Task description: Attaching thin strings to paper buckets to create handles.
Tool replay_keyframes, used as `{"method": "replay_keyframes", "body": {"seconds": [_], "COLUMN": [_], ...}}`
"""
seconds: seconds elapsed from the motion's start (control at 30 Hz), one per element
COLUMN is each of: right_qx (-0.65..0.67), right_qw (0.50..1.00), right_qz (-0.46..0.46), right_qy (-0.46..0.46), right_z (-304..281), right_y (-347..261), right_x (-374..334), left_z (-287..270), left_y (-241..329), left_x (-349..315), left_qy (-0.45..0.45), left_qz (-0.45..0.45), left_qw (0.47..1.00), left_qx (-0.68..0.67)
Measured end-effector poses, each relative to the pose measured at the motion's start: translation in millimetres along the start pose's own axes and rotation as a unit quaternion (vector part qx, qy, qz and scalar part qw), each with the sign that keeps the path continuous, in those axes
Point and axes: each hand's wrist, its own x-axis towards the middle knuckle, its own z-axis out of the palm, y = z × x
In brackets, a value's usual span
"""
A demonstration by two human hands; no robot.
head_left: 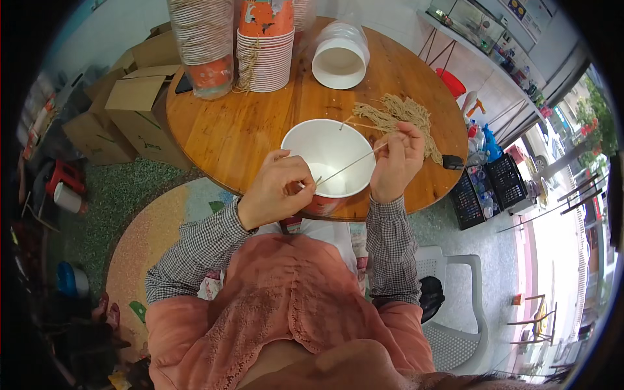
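A white-lined paper bucket (311, 144) stands upright near the front edge of the round table. At its near left rim my left hand (276, 188) is closed, pinching one end of a thin cord (349, 164). The cord runs straight across the bucket's mouth to my right hand (400, 159), whose fingers are closed on it beyond the right rim. A short piece of cord shows at the bucket's far rim. Past my right hand lies a loose bundle of tan cords (403, 112), with a small black object (452, 162) at its end.
On the wooden table (221, 140), stacked paper buckets (265, 62) stand at the back left beside a plastic-wrapped stack (207, 49). A wrapped bucket stack (340, 65) lies on its side. Cardboard boxes (140, 107) are left; a plastic chair (465, 305) and black crates (484, 192) are right.
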Motion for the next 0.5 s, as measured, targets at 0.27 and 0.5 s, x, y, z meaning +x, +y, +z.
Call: {"method": "replay_keyframes", "body": {"seconds": [0.27, 0.5], "right_qx": [0.123, 0.192], "right_qw": [0.983, 0.968], "right_qz": [-0.028, 0.001], "right_qy": [0.134, 0.164], "right_z": [5, 4], "right_y": [14, 23], "right_x": [0, 3], "left_z": [13, 16], "left_y": [0, -3], "left_x": [0, 3], "left_qy": [0.026, 0.021], "left_qz": [0.059, 0.038], "left_qw": [0.994, 0.997], "left_qx": [0.089, 0.062]}}
